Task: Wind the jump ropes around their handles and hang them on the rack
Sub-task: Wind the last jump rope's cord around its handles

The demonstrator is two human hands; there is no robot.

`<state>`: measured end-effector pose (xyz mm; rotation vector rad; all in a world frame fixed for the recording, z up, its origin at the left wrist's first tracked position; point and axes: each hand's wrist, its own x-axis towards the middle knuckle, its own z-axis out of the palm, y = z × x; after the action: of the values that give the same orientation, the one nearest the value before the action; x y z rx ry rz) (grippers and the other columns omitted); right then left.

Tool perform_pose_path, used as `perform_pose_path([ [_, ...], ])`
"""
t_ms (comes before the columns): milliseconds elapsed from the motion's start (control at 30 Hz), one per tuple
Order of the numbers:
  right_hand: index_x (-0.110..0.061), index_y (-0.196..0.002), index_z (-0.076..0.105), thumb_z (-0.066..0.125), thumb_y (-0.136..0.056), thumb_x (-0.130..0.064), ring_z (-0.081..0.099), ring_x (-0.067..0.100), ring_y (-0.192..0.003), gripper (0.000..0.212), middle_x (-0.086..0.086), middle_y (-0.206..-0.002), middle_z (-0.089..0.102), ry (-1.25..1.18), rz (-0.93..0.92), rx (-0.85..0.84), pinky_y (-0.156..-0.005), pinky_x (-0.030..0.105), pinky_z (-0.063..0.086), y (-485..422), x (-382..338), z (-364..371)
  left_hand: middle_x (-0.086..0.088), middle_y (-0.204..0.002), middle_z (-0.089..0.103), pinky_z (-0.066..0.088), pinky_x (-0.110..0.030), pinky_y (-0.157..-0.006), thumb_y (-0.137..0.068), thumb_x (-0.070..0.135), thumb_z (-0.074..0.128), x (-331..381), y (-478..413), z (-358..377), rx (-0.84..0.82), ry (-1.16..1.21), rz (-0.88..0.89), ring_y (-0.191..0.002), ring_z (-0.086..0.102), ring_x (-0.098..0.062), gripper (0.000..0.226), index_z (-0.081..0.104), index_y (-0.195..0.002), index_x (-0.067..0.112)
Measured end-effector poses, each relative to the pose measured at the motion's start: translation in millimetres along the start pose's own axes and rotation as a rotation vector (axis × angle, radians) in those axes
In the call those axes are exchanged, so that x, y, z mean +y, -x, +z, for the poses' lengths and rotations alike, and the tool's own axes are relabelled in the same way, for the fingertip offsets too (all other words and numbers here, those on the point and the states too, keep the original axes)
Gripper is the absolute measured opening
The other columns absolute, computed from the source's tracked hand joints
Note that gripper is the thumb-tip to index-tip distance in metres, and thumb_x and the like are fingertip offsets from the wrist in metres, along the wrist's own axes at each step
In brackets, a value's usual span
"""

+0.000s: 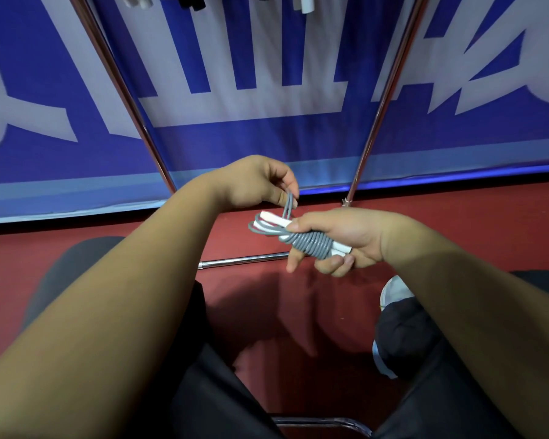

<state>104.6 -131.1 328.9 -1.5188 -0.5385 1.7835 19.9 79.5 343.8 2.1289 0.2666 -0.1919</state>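
A grey jump rope is coiled in tight turns around its white handles. My right hand grips this bundle from the right, thumb on top and fingers curled beneath. My left hand is just above and to the left, pinching the doubled free end of the rope, which rises from the bundle into my fingers. The metal rack's two slanted poles stand in front of me. Ends of other hung ropes show at the top edge.
A blue and white banner hangs behind the rack. The rack's chrome base bar lies on the red floor. My legs in dark trousers and a white shoe fill the lower view, above a chair frame.
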Motion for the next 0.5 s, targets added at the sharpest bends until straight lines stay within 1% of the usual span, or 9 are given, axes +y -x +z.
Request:
perform_pose_path([
  [67, -0.015, -0.123, 0.053, 0.052, -0.109, -0.040, 0.034, 0.012, -0.046, 0.028, 0.018, -0.105, 0.075, 0.006, 0.010, 0.030, -0.039, 0.014, 0.020, -5.7, 4.1, 1.4, -0.004, -0.091, 0.080, 0.057, -0.022, -0.081, -0.085, 0.002, 0.084, 5.2, 0.8, 0.0, 0.027, -0.029, 0.035, -0.081, 0.072, -0.009, 0.017, 0.075, -0.097, 0.011],
  [133, -0.016, -0.124, 0.055, 0.057, -0.108, -0.039, 0.036, 0.013, -0.050, 0.028, 0.017, -0.097, 0.073, -0.014, -0.022, 0.104, -0.039, 0.015, 0.022, -11.8, 6.6, -0.2, 0.001, -0.086, 0.078, 0.056, -0.021, -0.077, -0.082, 0.001, 0.085, 9.1, 2.3, -1.7, 0.070, -0.059, 0.061, -0.077, 0.070, -0.008, 0.019, 0.075, -0.093, 0.013],
  [233, -0.012, -0.127, 0.059, 0.062, -0.106, -0.045, 0.039, 0.014, -0.053, 0.039, 0.014, -0.088, 0.069, -0.069, -0.078, 0.221, -0.042, 0.017, 0.025, -21.0, 8.4, -3.7, 0.003, -0.082, 0.076, 0.059, -0.029, -0.075, -0.080, 0.003, 0.085, 10.3, 3.1, -5.6, 0.131, -0.150, 0.062, -0.073, 0.068, -0.007, 0.022, 0.075, -0.088, 0.020],
  [367, -0.008, -0.130, 0.060, 0.058, -0.106, -0.055, 0.046, 0.017, -0.053, 0.053, 0.013, -0.089, 0.067, -0.195, -0.173, 0.396, -0.046, 0.021, 0.033, -32.1, 6.5, -11.6, 0.002, -0.091, 0.079, 0.062, -0.037, -0.079, -0.080, 0.019, 0.092, 7.6, 2.8, -10.3, 0.180, -0.112, 0.005, -0.083, 0.074, -0.017, 0.019, 0.078, -0.092, 0.024],
  [400, -0.008, -0.129, 0.061, 0.056, -0.106, -0.057, 0.048, 0.017, -0.053, 0.054, 0.012, -0.089, 0.067, -0.239, -0.188, 0.432, -0.047, 0.023, 0.035, -33.7, 5.0, -13.4, 0.002, -0.093, 0.079, 0.061, -0.034, -0.079, -0.082, 0.020, 0.091, 7.1, 2.7, -10.6, 0.182, -0.093, -0.002, -0.081, 0.072, -0.015, 0.018, 0.079, -0.095, 0.025],
  [433, -0.008, -0.126, 0.062, 0.055, -0.106, -0.058, 0.050, 0.018, -0.053, 0.055, 0.012, -0.087, 0.067, -0.279, -0.199, 0.461, -0.048, 0.024, 0.037, -34.7, 3.3, -15.0, 0.003, -0.093, 0.079, 0.058, -0.028, -0.076, -0.084, 0.019, 0.089, 6.7, 3.3, -10.2, 0.176, -0.065, -0.003, -0.076, 0.069, -0.009, 0.016, 0.080, -0.097, 0.024],
  [500, -0.009, -0.121, 0.063, 0.052, -0.106, -0.061, 0.052, 0.018, -0.053, 0.054, 0.009, -0.082, 0.066, -0.359, -0.214, 0.485, -0.050, 0.027, 0.039, -34.8, -0.4, -17.7, 0.007, -0.084, 0.076, 0.051, -0.018, -0.068, -0.088, 0.016, 0.086, 6.9, 5.7, -7.3, 0.145, 0.001, -0.017, -0.067, 0.061, -0.002, 0.015, 0.082, -0.100, 0.021],
])
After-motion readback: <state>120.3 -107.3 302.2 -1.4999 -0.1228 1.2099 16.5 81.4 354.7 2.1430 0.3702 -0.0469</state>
